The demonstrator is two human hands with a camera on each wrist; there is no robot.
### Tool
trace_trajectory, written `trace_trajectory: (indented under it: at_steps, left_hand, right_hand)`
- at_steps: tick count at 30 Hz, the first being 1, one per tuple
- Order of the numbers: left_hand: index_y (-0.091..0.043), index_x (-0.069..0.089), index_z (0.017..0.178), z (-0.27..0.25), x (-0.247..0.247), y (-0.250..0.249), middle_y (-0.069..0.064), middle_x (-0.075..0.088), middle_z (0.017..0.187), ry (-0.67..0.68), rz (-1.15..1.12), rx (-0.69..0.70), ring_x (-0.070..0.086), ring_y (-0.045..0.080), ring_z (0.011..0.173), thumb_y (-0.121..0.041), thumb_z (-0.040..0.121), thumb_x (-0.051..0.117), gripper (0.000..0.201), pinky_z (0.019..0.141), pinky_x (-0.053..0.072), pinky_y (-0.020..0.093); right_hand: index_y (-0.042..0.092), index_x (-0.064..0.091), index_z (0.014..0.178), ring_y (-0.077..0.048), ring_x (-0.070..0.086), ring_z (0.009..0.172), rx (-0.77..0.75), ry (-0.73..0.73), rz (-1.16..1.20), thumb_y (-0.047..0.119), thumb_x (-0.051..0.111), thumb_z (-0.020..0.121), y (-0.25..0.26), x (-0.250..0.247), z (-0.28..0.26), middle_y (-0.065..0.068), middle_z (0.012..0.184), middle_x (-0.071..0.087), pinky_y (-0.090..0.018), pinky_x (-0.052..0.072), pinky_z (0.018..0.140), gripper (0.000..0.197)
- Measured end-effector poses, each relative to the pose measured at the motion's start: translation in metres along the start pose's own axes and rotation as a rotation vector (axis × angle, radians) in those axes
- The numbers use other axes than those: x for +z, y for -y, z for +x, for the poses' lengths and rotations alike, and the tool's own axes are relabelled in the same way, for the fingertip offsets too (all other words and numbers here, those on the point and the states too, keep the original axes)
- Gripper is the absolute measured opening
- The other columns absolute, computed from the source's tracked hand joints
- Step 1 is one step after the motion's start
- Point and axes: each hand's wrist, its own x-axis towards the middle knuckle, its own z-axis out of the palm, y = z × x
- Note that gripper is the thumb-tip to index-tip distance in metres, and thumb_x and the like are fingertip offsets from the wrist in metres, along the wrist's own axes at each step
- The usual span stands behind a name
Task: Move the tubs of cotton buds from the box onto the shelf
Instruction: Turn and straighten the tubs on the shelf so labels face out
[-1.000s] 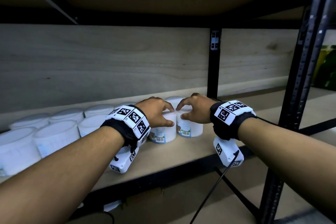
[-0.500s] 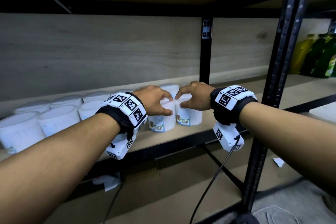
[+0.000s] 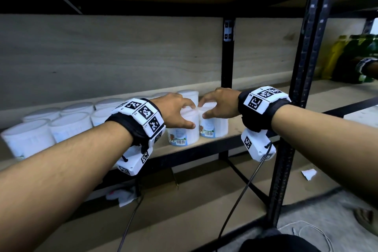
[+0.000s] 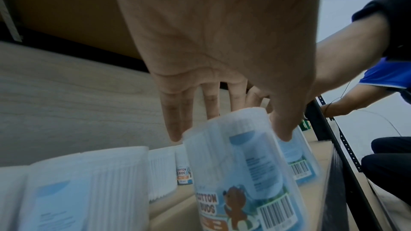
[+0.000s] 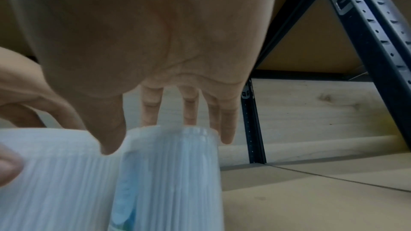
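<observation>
Two clear tubs of cotton buds with bear labels stand side by side near the front edge of the wooden shelf point(image 3: 327, 92). My left hand point(image 3: 189, 115) hangs over the left tub point(image 3: 184, 133), fingers straight behind its lid and thumb in front, in a loose hold. My right hand point(image 3: 203, 109) hangs the same way over the right tub point(image 3: 216, 127). In the left wrist view the left tub point(image 4: 240, 173) stands upright below my left hand point(image 4: 230, 137). The right wrist view has the right tub point(image 5: 169, 173) under my right hand point(image 5: 167, 145). No box is in view.
Several more tubs point(image 3: 69, 127) stand in rows on the shelf's left part. A black rear post point(image 3: 228, 57) and a front upright point(image 3: 302, 88) frame the bay. Green and yellow bottles point(image 3: 347, 57) and another person's hand point(image 3: 368, 67) are at far right. Cables hang from my wrists.
Both hands have loosened over the tub lids, their fingers straighter than before. The two tubs stay where they stood. My head has turned right and drawn back.
</observation>
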Motion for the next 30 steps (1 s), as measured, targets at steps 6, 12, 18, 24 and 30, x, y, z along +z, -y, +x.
trace_trajectory:
  at_steps: [6, 12, 18, 24, 30]
  left_hand:
    - [-0.041, 0.035, 0.147, 0.007, -0.015, 0.009, -0.010, 0.031, 0.157, 0.152, -0.102, -0.082, 0.034, 0.015, 0.141, -0.063, 0.079, 0.061, 0.076, 0.115, 0.028, 0.031]
    - [-0.049, 0.040, 0.140, 0.010, -0.025, 0.008, -0.012, 0.039, 0.151, 0.266, -0.065, -0.048, 0.043, 0.013, 0.134, -0.052, 0.082, 0.059, 0.062, 0.107, 0.031, 0.029]
    - [-0.050, 0.048, 0.133, 0.009, -0.024, 0.005, -0.014, 0.049, 0.140, 0.266, -0.127, -0.050, 0.053, 0.011, 0.114, -0.050, 0.080, 0.059, 0.054, 0.106, 0.037, 0.029]
    - [-0.048, 0.054, 0.128, 0.011, -0.023, 0.005, -0.011, 0.053, 0.135, 0.250, -0.166, -0.118, 0.051, 0.014, 0.120, -0.063, 0.067, 0.059, 0.064, 0.101, 0.043, 0.033]
    - [-0.037, 0.061, 0.115, 0.015, -0.017, 0.004, -0.004, 0.052, 0.114, 0.191, -0.165, -0.212, 0.051, 0.018, 0.096, -0.071, 0.075, 0.061, 0.053, 0.072, 0.044, 0.032]
  right_hand:
    - [0.021, 0.045, 0.143, -0.023, 0.049, 0.126, 0.154, 0.107, -0.038, 0.062, 0.059, 0.085, 0.002, -0.019, 0.009, 0.000, 0.145, 0.046, -0.029, 0.039, 0.089, 0.072]
    - [0.020, 0.052, 0.137, -0.025, 0.053, 0.105, 0.198, 0.170, 0.002, 0.066, 0.068, 0.075, 0.008, -0.021, 0.025, 0.000, 0.139, 0.049, -0.039, 0.052, 0.090, 0.079]
    - [0.024, 0.062, 0.128, -0.031, 0.059, 0.105, 0.220, 0.186, 0.086, 0.052, 0.075, 0.074, 0.011, -0.019, 0.029, -0.002, 0.130, 0.054, -0.047, 0.057, 0.087, 0.062]
    - [0.031, 0.064, 0.126, -0.017, 0.052, 0.107, 0.116, 0.172, 0.102, 0.039, 0.071, 0.082, 0.006, -0.021, 0.024, 0.008, 0.117, 0.054, -0.031, 0.048, 0.080, 0.045]
    - [0.037, 0.061, 0.123, -0.017, 0.053, 0.113, 0.036, 0.232, 0.135, 0.022, 0.068, 0.082, 0.000, -0.022, 0.023, 0.005, 0.128, 0.058, -0.029, 0.045, 0.089, 0.044]
